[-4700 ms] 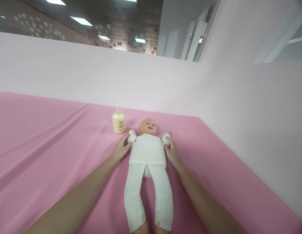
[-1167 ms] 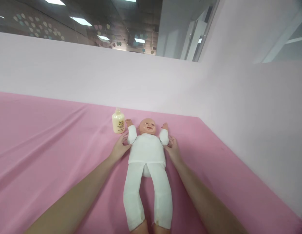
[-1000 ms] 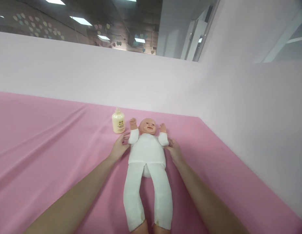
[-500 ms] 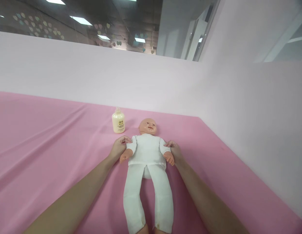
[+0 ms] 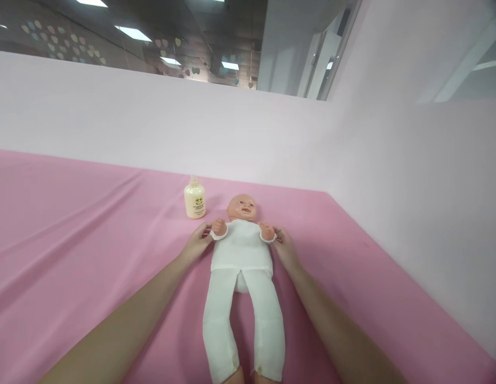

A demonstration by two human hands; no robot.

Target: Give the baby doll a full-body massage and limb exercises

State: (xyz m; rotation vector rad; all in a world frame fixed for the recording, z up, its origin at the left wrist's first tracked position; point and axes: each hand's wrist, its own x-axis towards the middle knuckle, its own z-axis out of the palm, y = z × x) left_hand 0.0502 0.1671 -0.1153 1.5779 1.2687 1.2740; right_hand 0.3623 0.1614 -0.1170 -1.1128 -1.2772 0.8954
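A baby doll (image 5: 242,248) with a white cloth body lies on its back, head away from me. Both its forearms are bent up, so the small plastic hands point upward near the chest. At the doll's arm on the left side, my left hand (image 5: 200,238) has its fingers closed on the white sleeve. My right hand (image 5: 285,246) grips the sleeve of the other arm in the same way. My fingertips are partly hidden behind the doll's arms.
A pump bottle of pale yellow lotion (image 5: 194,199) stands left of the doll's head. Pink cloth (image 5: 112,224), creased on the left, covers the surface. A white wall (image 5: 160,122) rises behind it, with another wall (image 5: 416,176) on the right.
The doll's forearms have swung up from beside its body to point upward. My hands have shifted slightly with them; doll's body and bottle have stayed in place.
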